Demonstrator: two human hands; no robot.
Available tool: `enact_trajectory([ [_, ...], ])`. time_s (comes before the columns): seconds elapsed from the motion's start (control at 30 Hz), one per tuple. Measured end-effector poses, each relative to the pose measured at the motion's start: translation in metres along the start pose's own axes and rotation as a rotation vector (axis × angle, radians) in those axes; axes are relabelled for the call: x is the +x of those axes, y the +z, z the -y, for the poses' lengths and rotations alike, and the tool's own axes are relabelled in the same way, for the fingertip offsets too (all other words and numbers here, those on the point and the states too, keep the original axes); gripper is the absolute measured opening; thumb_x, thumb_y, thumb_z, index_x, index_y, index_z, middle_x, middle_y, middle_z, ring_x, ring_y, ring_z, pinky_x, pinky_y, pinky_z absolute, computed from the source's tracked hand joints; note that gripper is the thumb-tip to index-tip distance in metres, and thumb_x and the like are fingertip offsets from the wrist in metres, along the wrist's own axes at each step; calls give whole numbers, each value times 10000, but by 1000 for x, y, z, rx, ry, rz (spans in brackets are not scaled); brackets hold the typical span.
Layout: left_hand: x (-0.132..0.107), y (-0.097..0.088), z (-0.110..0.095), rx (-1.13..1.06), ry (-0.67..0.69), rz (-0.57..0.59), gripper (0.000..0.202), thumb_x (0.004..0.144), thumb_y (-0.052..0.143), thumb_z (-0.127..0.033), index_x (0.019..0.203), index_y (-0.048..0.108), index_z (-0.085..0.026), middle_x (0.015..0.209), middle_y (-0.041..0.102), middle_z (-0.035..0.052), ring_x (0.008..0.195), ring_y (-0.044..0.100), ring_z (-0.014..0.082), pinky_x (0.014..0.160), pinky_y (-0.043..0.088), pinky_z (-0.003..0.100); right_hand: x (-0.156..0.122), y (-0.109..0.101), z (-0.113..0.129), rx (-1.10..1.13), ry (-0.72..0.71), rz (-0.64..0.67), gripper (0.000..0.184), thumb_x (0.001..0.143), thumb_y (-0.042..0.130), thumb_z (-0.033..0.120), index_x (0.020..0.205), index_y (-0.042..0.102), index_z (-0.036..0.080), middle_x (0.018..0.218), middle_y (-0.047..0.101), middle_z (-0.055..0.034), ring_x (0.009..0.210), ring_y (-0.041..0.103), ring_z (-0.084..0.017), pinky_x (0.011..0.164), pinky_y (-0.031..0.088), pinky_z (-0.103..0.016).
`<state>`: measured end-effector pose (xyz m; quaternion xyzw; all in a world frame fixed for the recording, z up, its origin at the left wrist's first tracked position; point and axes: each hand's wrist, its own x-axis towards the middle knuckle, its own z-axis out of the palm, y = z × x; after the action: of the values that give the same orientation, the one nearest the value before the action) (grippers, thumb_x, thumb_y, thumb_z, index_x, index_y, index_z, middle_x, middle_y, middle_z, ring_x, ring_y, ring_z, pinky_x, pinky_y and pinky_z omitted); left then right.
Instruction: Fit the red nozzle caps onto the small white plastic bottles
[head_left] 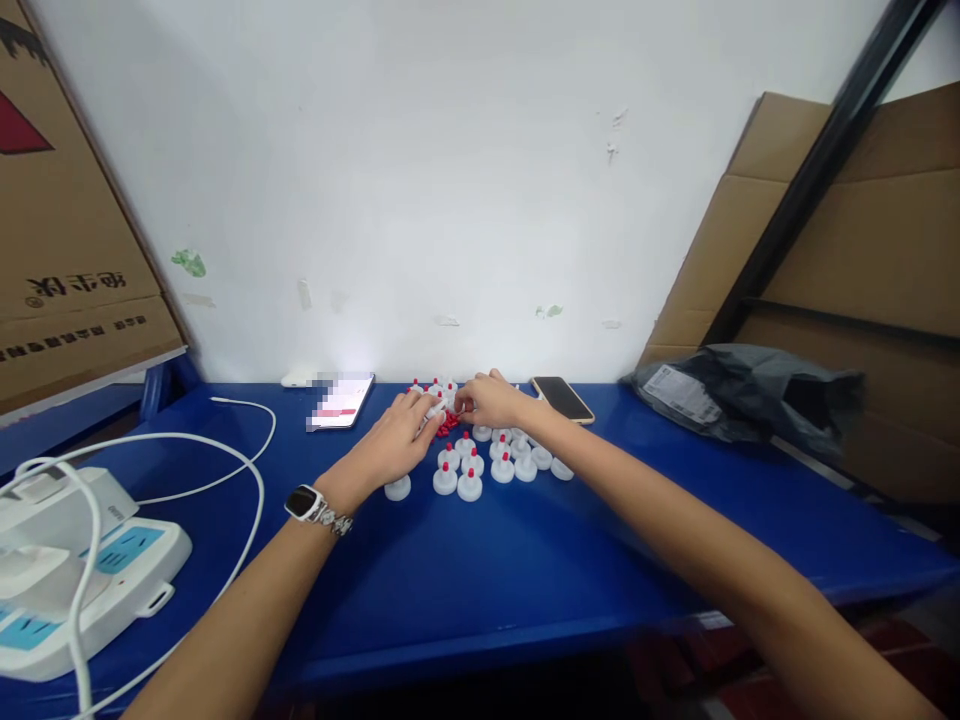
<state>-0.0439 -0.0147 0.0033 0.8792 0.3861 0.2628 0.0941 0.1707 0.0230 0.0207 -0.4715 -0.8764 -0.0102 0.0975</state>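
My left hand (397, 435), with a watch (303, 503) on its wrist, is closed around a white plastic cap (435, 409) between thumb and fingers. Beside it, my right hand (491, 400) has its fingers bent into a pinch; what lies between the fingertips is hidden. Both hands meet over a small pile of red tips (448, 425). Nearer me stand several white nozzle caps with red tips (469, 486). Some white caps without a red tip (562, 469) lie to their right, partly behind my right forearm. More red-tipped caps (436, 386) stand behind the hands.
A lit phone (342, 401) lies on the blue table (465, 580) at left, a dark phone (562, 398) at right. A white power strip (142, 565) with looping cables (259, 480) fills the left front. A grey plastic bag (757, 390) and cardboard (885, 230) are at right.
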Motion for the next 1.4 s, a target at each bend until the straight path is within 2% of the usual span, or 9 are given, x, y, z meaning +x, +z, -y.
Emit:
enact_trajectory([
  [0.27,0,1,-2,-3,19,21,400,1007,292,-446,1180,553,-198,1157,559,109,1143,495,277,998,429,486,4,5,3,86,35,-6,63,793,658,222,756,663,171,787,708,-44,838,625,-200,920,332,-381],
  [0.4,-1,0,-6,-18,25,12,382,1011,278,-443,1141,542,-200,1144,573,106,1133,508,272,985,436,472,-7,6,5,562,97,-210,60,790,636,192,839,642,157,832,702,-46,785,634,-160,782,444,-303],
  [0.53,-1,-2,-13,-42,5,26,360,1017,257,-432,1058,527,-198,1052,599,99,1044,553,261,897,473,431,-23,8,17,1053,134,-336,216,796,682,348,885,658,153,777,685,-27,690,606,-130,667,470,-263],
  [0.67,-1,-2,-18,-62,5,44,363,1018,254,-425,1091,523,-192,1070,591,103,1058,554,259,905,469,429,-33,10,28,1244,158,-377,305,746,740,438,859,691,158,736,674,-2,666,575,-112,657,462,-253],
  [0.83,-3,-2,-21,-92,65,65,352,1011,302,-444,1159,505,-198,1050,582,89,989,558,242,877,476,419,-38,7,35,1393,165,-375,337,655,829,410,805,652,165,710,678,7,632,584,-102,643,466,-249],
  [1.07,-6,2,-21,-97,161,52,358,1013,322,-421,1257,461,-199,1121,584,117,1062,556,255,932,470,440,-42,4,41,1460,143,-380,396,638,840,448,707,558,179,635,641,16,542,525,-88,547,416,-237],
  [1.23,-2,2,-26,-72,138,-4,533,1012,328,-457,1475,243,-206,1445,432,163,1323,440,283,1062,403,466,-42,-5,38,1394,82,-389,407,670,808,480,721,522,196,605,590,37,526,496,-91,532,395,-240],
  [1.33,4,2,-18,-43,84,-116,719,986,391,-497,1541,58,-184,1452,415,181,1332,426,292,1078,388,471,-31,-11,20,1223,78,-494,350,731,752,462,748,520,200,641,618,18,567,538,-111,581,429,-255],
  [1.4,6,1,-9,-9,79,-166,741,972,421,-502,1541,85,-166,1371,479,171,1276,465,290,1078,385,478,-18,-10,1,1032,143,-625,268,782,691,404,757,521,198,664,631,7,596,564,-120,606,441,-257],
])
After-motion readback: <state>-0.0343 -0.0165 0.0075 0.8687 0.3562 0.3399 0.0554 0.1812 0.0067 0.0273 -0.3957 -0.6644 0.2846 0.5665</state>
